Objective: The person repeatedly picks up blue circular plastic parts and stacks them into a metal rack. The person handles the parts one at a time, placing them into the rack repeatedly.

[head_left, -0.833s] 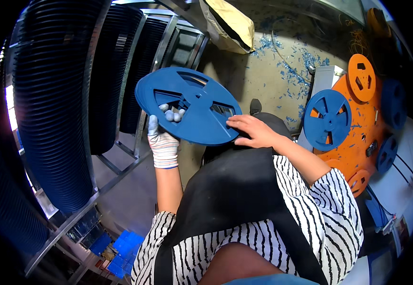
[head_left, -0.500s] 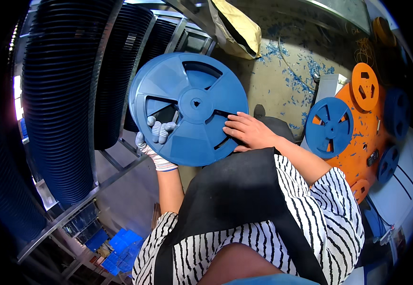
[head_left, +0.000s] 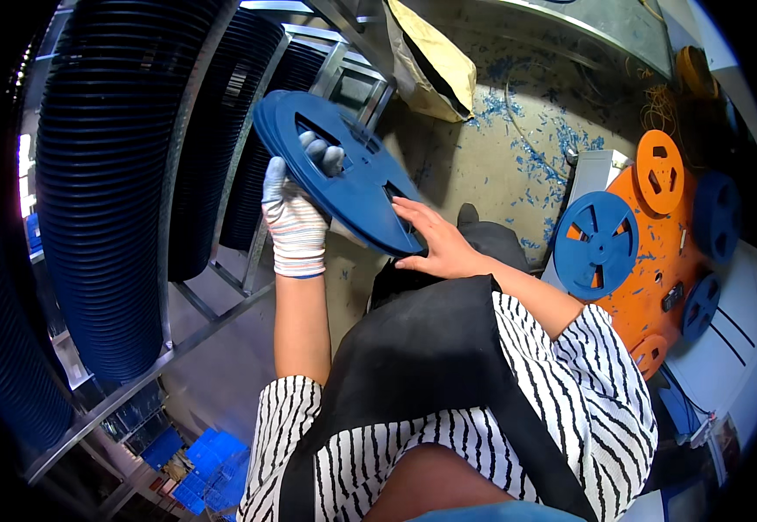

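The blue reel [head_left: 368, 187] is held tilted in the air beyond the black apron [head_left: 422, 348], between the dark ribbed stacks [head_left: 104, 200] on the left and the orange panel [head_left: 652, 261] on the right. It is judged to be moulded plastic: stiff, fairly light for its width, and smooth enough on its flat faces to slide under loose fingertips. Cracking is thought most likely at the thin rim, if it is knocked. The surest hold is probably offered by the window cut-outs, where fingers can be hooked, with the rim steadied from the opposite side.

By the gloved left hand [head_left: 298, 209] just such a hold is taken: the bent fingers are seen through a window, while the thumb is kept outside the rim, so the reel's edge is clasped between them. The left forearm is raised almost upright, with the wrist below the rim. The bare right hand [head_left: 437, 242] is laid against the reel's lower right part, its fingers nearly straight and its thumb set apart near the edge; whether any pinch is applied there cannot be made out
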Action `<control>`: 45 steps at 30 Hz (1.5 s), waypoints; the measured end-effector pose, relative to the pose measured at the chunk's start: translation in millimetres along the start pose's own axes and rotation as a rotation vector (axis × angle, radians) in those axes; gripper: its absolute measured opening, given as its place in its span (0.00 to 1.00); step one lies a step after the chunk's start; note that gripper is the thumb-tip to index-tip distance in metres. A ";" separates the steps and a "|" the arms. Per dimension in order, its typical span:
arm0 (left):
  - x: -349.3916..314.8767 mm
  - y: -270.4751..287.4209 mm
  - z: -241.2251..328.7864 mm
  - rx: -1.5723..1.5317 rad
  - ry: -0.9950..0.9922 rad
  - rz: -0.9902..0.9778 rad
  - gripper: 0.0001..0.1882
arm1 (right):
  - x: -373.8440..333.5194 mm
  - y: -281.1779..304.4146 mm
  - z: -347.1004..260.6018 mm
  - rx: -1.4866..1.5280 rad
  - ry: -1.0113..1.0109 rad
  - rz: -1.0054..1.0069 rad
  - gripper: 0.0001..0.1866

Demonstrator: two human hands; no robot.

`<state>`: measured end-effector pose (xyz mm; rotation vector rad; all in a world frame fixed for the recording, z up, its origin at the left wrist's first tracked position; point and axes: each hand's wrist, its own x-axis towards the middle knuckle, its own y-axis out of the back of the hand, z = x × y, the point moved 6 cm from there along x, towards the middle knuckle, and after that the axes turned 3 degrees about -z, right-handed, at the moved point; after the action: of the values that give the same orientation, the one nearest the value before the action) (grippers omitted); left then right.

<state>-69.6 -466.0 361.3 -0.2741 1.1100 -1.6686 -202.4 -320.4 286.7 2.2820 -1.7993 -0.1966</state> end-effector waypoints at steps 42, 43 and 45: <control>21.0 23.0 -41.1 0.068 0.055 0.036 0.18 | -11.1 36.2 42.0 -0.018 -0.166 0.022 0.26; 19.0 21.5 -41.9 0.037 0.074 0.048 0.19 | -8.3 36.4 42.2 -0.043 -0.153 0.003 0.25; 9.1 14.4 -38.4 0.073 0.053 0.002 0.21 | -5.7 38.1 46.4 -0.153 -0.117 -0.019 0.27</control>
<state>-89.3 -453.6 326.4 -0.1824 1.0856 -1.7194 -250.9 -327.7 251.6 2.2234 -1.7509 -0.4637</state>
